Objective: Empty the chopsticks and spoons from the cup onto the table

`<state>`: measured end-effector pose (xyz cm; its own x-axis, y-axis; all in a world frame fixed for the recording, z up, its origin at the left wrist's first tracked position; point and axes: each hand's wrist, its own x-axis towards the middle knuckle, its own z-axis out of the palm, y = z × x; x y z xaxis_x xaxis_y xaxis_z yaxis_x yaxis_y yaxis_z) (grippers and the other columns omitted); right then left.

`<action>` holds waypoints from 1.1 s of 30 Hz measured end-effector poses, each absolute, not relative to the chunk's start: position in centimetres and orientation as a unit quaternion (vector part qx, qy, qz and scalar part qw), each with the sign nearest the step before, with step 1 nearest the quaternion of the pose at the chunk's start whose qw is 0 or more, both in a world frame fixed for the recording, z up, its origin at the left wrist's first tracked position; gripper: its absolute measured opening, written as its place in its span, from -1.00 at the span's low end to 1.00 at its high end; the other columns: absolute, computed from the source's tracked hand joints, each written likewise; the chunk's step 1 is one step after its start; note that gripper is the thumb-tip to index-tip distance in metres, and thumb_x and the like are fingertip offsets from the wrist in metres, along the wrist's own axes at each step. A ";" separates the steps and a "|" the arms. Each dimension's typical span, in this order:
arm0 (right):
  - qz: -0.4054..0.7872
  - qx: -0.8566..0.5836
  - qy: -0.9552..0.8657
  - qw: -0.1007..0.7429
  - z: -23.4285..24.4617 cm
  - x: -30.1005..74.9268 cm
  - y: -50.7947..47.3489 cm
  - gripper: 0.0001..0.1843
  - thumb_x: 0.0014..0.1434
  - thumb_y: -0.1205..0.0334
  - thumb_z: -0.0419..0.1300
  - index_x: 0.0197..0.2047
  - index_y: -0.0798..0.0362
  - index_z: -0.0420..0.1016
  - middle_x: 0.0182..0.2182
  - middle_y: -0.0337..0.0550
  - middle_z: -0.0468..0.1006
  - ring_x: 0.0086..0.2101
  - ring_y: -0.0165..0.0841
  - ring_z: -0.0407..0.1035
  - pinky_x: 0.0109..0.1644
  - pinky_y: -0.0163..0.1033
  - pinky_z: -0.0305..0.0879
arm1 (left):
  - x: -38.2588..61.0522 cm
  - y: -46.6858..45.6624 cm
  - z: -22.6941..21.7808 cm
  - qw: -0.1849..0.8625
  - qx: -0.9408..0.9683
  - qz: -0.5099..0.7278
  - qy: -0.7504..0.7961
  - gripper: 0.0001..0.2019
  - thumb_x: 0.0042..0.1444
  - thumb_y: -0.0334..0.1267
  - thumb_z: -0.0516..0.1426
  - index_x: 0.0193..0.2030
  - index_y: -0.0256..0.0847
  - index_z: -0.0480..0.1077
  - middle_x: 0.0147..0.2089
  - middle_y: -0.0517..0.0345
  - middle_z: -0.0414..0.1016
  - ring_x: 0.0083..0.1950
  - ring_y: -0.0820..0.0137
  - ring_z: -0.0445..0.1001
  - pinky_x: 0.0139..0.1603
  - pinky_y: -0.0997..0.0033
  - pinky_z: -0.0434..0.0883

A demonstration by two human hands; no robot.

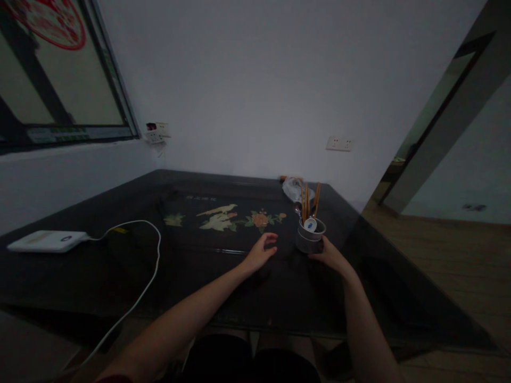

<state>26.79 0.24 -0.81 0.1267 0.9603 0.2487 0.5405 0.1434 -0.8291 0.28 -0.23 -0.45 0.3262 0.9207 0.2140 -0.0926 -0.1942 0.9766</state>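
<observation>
A grey round utensil holder (307, 240) stands on the right part of the dark table. Chopsticks (307, 201), a metal spoon (297, 208) and a white spoon with a blue mark (310, 225) stick up out of it. My right hand (329, 254) grips the holder at its near right side, thumb low on the front; the far fingers are partly hidden. To the left of the holder, my left hand (261, 253) hovers over the table with curved fingers apart, holding nothing.
Behind the holder lies a clear plastic bag (293, 189). A white flat device (48, 241) with a white cable (158, 250) rests at the table's left. The dark table (191, 266) carries a bird-and-flower picture. Wall sockets (339, 143) are above its far edge.
</observation>
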 end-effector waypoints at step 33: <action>0.226 -0.588 -0.637 0.445 -0.6 20.1 -0.3 -0.36 -0.18 -0.02 0.37 -0.05 0.11 0.37 -0.16 0.02 0.55 -0.18 -0.17 0.45 -0.10 -0.09 0.35 | -1.3 2.3 0.1 0.539 0.544 0.528 0.368 -0.73 -0.01 -0.39 0.20 -0.13 -0.21 0.35 -0.02 0.00 0.44 0.08 0.29 0.40 0.21 0.11 0.23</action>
